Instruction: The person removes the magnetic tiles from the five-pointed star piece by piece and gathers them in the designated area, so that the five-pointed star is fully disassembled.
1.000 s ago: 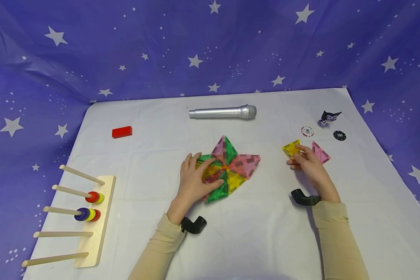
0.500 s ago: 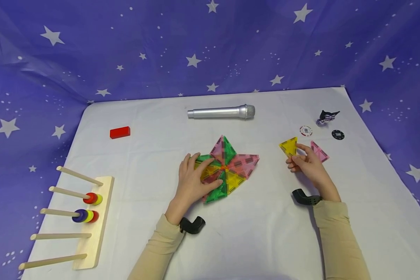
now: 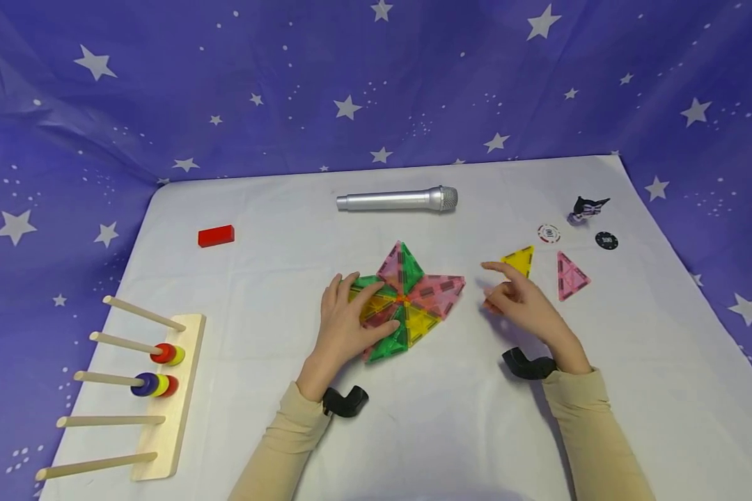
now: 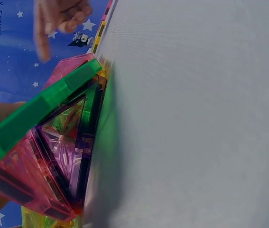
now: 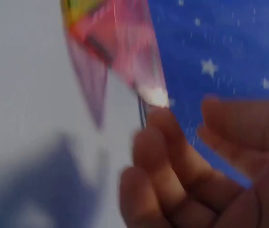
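A build of magnetic tiles (image 3: 437, 296), translucent pink, green, yellow and purple triangles meeting at a centre, sits mid-table. My left hand (image 3: 341, 320) holds its left side, fingers over the far part and thumb on a near green tile. In the left wrist view a green tile (image 4: 44, 107) leans over a pink one, fingers partly hidden behind. My right hand (image 3: 523, 306) is above the table right of the build, index finger stretched out, nothing in its grasp. Just beyond it lies a yellow triangle tile (image 3: 521, 259), partly covered by the hand. A pink triangle tile (image 3: 572, 276) lies farther right.
A silver microphone (image 3: 397, 200) lies at the back. On the right are a white chip (image 3: 549, 233), a black chip (image 3: 606, 241) and a small dark figure (image 3: 587, 209). To the left are a red block (image 3: 216, 236) and a wooden peg rack (image 3: 172, 410) with rings.
My right hand has let go of the yellow tile, which now lies on the table, and has moved left towards the build. The left hand stays in place.
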Demonstrator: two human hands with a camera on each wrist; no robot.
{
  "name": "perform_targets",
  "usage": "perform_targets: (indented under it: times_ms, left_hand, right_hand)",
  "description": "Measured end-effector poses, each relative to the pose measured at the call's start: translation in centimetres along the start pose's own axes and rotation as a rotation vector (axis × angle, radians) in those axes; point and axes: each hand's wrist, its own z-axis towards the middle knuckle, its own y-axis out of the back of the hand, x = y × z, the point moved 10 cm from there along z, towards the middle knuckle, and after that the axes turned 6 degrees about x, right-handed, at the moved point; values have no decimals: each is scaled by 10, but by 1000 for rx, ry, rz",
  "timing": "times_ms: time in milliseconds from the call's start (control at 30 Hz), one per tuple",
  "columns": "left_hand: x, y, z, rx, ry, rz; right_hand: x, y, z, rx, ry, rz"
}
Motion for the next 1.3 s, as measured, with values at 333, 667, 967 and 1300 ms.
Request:
perform_targets:
  times_ms: [333, 667, 967, 1300]
  left_hand:
    - [0, 0, 0, -10, -2, 25]
    - [0, 2, 0, -29, -18, 33]
    - [-1, 1, 0, -25, -24, 20]
    - [-1, 1, 0, -23, -18, 20]
  right_hand:
    - [43, -99, 9, 392, 140, -189]
    - [43, -112, 19, 265, 176, -390]
    - [43, -112, 18, 229, 195, -401]
    - [41, -112, 17, 234, 212, -395]
